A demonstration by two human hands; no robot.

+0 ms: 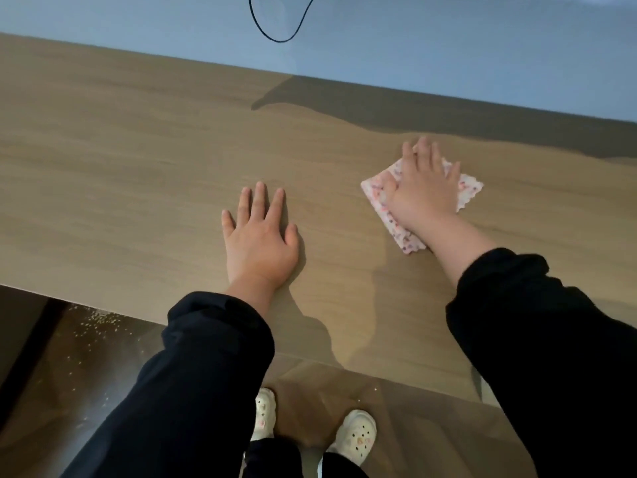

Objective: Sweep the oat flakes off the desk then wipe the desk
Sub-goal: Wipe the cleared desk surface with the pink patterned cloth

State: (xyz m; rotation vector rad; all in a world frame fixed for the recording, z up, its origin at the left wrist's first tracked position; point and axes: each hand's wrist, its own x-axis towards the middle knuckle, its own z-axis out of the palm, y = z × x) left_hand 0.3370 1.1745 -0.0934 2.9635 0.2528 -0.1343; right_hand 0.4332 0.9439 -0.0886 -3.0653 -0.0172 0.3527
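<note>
The wooden desk fills most of the view, and I see no flakes on its top. My right hand lies flat with fingers spread on a folded white cloth with pink dots, pressing it onto the desk at centre right. My left hand rests palm-down on the bare wood near the middle, fingers apart, holding nothing. Oat flakes lie scattered on the dark floor below the desk's front edge at lower left.
A blue-grey wall runs along the desk's far edge, with a black cable looping down it. Below the front edge I see my feet in white clogs on the floor.
</note>
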